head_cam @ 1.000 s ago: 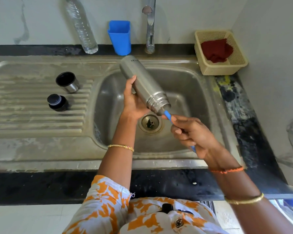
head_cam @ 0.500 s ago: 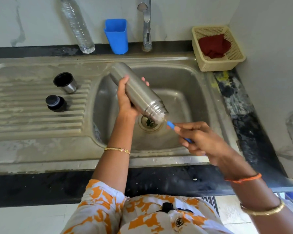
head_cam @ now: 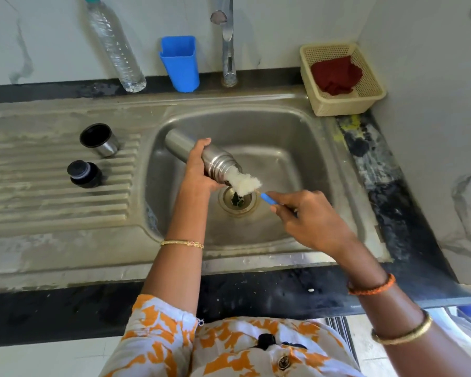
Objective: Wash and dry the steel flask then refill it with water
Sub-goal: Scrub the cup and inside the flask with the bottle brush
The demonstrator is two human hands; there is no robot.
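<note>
Left hand gripping flask, right hand hiding brush handle

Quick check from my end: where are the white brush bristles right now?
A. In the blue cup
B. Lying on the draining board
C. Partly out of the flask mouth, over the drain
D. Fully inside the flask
C: the white bristles stick out of the flask mouth above the drain, with the right hand holding the blue handle.

Left hand gripping tilted flask, right hand holding brush
</note>
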